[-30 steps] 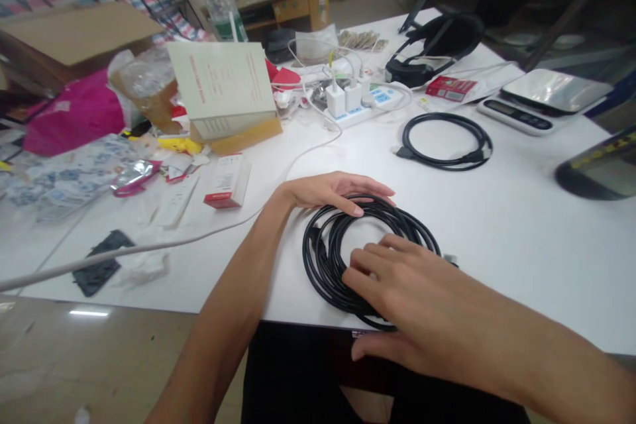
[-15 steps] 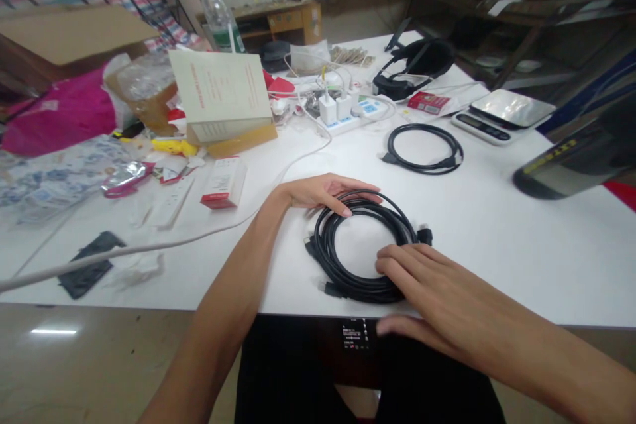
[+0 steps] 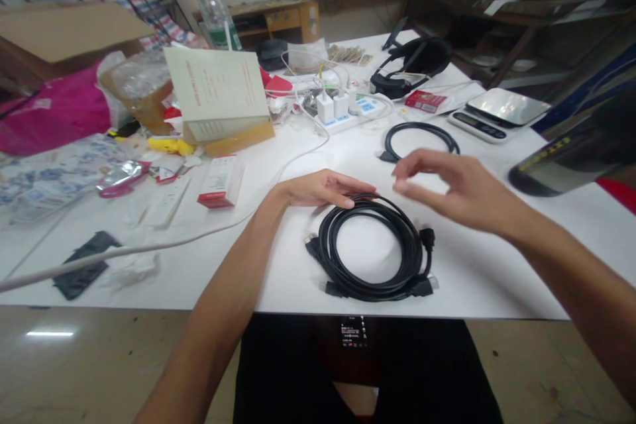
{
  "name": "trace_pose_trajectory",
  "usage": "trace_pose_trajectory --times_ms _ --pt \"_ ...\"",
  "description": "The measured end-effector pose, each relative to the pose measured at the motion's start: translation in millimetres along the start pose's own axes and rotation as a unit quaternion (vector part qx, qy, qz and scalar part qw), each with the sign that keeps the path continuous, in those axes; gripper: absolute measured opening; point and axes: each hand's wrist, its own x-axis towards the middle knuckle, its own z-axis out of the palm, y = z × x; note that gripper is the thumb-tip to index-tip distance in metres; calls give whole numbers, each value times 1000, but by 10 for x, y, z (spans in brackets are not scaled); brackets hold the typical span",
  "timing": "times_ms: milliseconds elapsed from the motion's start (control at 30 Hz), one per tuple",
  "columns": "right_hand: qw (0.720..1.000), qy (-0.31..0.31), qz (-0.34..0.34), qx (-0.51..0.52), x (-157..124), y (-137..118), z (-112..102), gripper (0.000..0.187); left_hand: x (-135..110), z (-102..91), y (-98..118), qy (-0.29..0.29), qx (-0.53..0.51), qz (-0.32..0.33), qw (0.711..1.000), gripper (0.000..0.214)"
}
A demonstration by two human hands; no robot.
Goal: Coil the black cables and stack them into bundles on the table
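Note:
A thick coil of black HDMI-style cables (image 3: pixel 328 258) lies on the white table close to me, with several plug ends sticking out at its left and right. At the coil's far left edge, my left hand (image 3: pixel 322 189) rests with its thumb touching the cables and its fingers stretched out behind them. My right hand (image 3: pixel 447 185) is raised above the table, thumb and fingers apart, with nothing between them. It hovers between the big coil and a single coiled black cable (image 3: pixel 422 126) farther back, partly covering that one.
Farther back are a power strip (image 3: pixel 342 122) with white chargers, a headset (image 3: pixel 392 83), a small red box (image 3: pixel 424 101) and a scale (image 3: pixel 491 122). A dark cylinder (image 3: pixel 561 152) stands right. A red-white box (image 3: pixel 220 182), a white cord (image 3: pixel 199 237) and clutter lie left.
My right hand has left the near right side of the big coil and moved up and away toward the single cable. My left hand stays at the coil's far edge.

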Motion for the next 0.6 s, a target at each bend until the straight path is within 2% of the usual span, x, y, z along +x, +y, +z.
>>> trace_pose_trajectory --times_ms 67,100,200,267,333,400,500,600 --pt "990 113 11 -86 298 287 -114 42 6 -26 -21 35 -32 15 999 55" --pt "982 136 3 -128 411 450 -131 47 12 -41 -29 64 -48 32 996 55" --pt "957 147 30 -248 575 902 -38 67 45 -103 -46 182 -96 112 972 58" --pt "947 127 68 -287 574 1101 80 68 74 -157 -54 268 -122 164 942 61" --pt "947 102 76 -294 544 1203 170 62 100 -204 -59 341 -138 193 910 68" --pt "950 83 69 -292 523 1231 205 58 121 -229 -57 389 -152 207 885 80" --pt "952 64 79 -290 521 1208 188 58 144 -215 -44 421 -159 222 865 98" --pt "950 48 93 -294 520 1177 168 58 168 -172 -33 444 -144 235 852 106"
